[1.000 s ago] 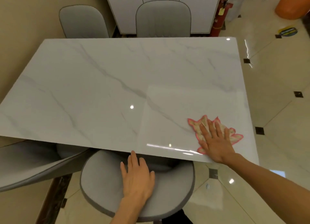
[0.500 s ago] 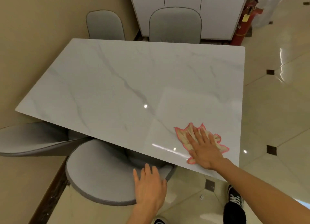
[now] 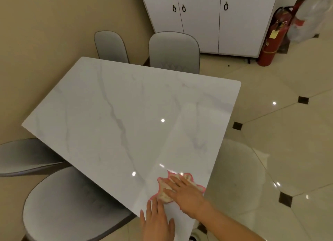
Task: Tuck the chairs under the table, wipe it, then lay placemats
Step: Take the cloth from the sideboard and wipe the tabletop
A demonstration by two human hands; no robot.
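- Head view: I judge I am in the wiping step. My right hand [image 3: 187, 195] lies flat, fingers straight, pressing the cloth [image 3: 166, 190] onto the table [image 3: 126, 114] near its close right corner; nothing is gripped, only pushed.
- My left hand [image 3: 157, 221] is open too, fingers straight, at the near table edge just beside the cloth. I cannot tell whether it rests on the top or hovers.
- The near chair [image 3: 68, 204] sits partly under the table, with much of it showing; another chair [image 3: 27, 156] pokes out at the left, and two far chairs [image 3: 173, 51] stand close against the far edge.
- No placemats are in sight, so that step looks untouched.
- Next I would sweep the cloth across the rest of the top with steady flat pressure.
- The top is glossy white marble with grey veins and rounded corners; the cloth is soft, crumpled, pink-edged; the chairs are grey, padded, with rounded backs.
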